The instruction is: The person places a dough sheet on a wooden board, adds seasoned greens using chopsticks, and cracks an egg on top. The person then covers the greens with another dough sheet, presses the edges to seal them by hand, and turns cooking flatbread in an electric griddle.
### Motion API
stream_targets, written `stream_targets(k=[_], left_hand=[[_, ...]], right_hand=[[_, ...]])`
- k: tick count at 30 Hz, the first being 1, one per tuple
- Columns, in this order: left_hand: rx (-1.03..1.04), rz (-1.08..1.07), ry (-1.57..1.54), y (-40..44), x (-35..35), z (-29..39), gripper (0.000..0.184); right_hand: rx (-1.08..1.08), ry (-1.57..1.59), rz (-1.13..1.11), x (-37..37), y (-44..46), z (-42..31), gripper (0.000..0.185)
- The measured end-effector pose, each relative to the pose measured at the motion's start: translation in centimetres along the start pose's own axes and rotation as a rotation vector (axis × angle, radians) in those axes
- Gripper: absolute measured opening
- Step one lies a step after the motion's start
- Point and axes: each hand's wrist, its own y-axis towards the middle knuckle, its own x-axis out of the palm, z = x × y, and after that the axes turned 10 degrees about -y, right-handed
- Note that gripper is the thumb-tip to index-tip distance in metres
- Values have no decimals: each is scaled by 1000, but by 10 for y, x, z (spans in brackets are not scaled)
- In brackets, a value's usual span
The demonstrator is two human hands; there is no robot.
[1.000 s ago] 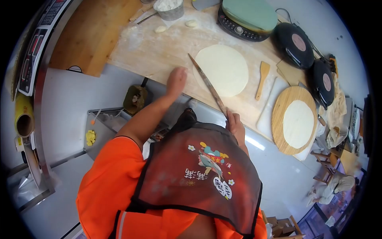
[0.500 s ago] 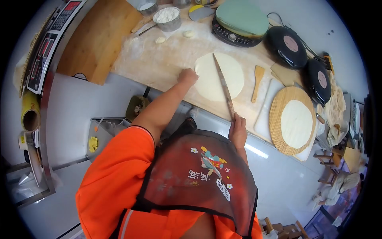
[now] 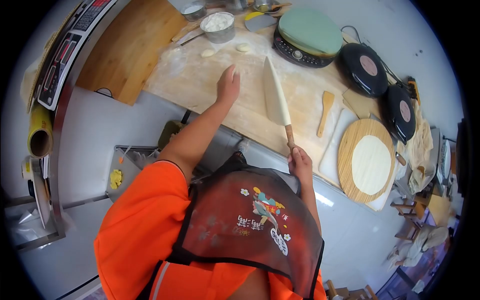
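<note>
My right hand (image 3: 300,162) is closed around the near end of a long thin wooden stick (image 3: 289,134). A thin round sheet of dough (image 3: 275,97) hangs folded over the stick and covers most of its length. Whether its lower edge touches the floured wooden board (image 3: 200,85) I cannot tell. To the left of the dough, apart from it, my left hand (image 3: 229,86) is over the board with its fingers loosely extended and nothing visible in them. Two small dough pieces (image 3: 243,47) lie beyond that hand.
A metal bowl of flour (image 3: 219,30) stands at the back. Along the back right are a green-topped griddle (image 3: 307,37) and two black round appliances (image 3: 362,70). At right lie a wooden spatula (image 3: 325,112) and a round board (image 3: 350,165) bearing another dough sheet (image 3: 370,165).
The dough sheet, flat on the board before with the stick lying across it, now hangs folded over the stick. My left hand has left the dough's edge and moved slightly left and away from me.
</note>
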Motion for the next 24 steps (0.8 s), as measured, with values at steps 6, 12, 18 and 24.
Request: stream_targets(k=[6,12,18,24], left_hand=[[33,-382,602,-78,-24,-49,64],[547,-907,262,-81,43,-7,73],[540,-814,333,-24,159,42,76],[130,-585,546,47,189,30,79]], right_hand=[[-80,4,84,-27,-25,-42,32],[-111,-68,222,-51,-43,-42,33],[-24,-60,371,-37,-59,-35,38],[34,-31,415,-18,-60,-34,35]])
